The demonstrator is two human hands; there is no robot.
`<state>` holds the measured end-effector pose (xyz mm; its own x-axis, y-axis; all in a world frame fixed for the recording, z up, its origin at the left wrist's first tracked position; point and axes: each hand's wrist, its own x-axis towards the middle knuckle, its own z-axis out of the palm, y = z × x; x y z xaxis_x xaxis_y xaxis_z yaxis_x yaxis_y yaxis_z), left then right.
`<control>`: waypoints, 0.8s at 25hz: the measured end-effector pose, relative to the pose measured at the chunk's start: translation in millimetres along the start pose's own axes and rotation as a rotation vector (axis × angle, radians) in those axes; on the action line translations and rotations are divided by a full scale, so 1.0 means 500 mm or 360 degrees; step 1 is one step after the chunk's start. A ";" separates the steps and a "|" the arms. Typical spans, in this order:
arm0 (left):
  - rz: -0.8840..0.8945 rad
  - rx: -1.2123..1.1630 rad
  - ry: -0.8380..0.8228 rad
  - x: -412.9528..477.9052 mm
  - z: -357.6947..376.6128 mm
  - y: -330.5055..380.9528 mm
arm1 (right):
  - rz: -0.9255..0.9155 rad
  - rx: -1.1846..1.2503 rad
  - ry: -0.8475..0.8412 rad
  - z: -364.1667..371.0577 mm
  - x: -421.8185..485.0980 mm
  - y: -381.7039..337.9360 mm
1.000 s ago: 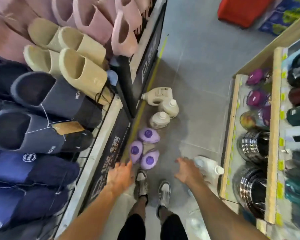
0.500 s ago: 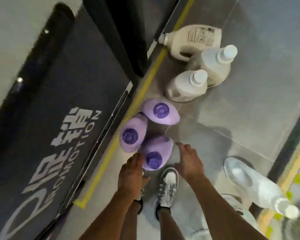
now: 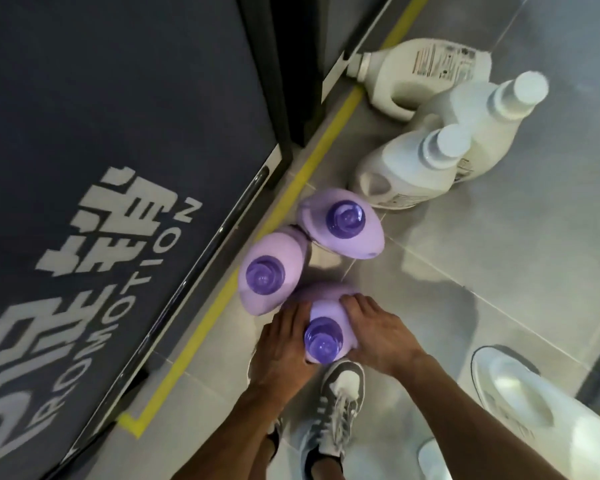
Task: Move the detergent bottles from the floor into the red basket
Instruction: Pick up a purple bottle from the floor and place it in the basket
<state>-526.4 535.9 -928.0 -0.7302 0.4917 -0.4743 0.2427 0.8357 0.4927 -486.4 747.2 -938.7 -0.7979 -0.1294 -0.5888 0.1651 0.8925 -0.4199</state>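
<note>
Three lilac detergent bottles with purple caps stand upright on the grey tiled floor. The nearest lilac bottle [image 3: 327,317] is clasped between my left hand [image 3: 284,344] on its left side and my right hand [image 3: 378,330] on its right side. A second lilac bottle [image 3: 271,268] stands just left of it, and a third lilac bottle [image 3: 342,228] is behind. Farther back are two upright white bottles [image 3: 413,164] [image 3: 489,123] and one white bottle lying on its side [image 3: 420,71]. The red basket is out of view.
A dark promotion panel [image 3: 118,168] of a display rack runs along the left, edged by yellow floor tape [image 3: 229,289]. My shoes [image 3: 340,400] stand just below the bottle. Another white bottle [image 3: 541,410] lies at the lower right.
I have bent down close to the floor. Both hands, which were reaching with spread fingers, have closed in onto the sides of the nearest lilac bottle.
</note>
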 end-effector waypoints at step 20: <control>0.0867 0.0229 0.0096 -0.373 -0.933 0.584 | 0.0388 0.0055 0.0303 -0.932 -0.737 -0.477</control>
<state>-617.1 574.0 -355.2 -0.5092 0.8500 -0.1351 0.6763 0.4923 0.5480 -501.8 783.4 -299.8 -0.8260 0.1726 -0.5366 0.3819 0.8716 -0.3075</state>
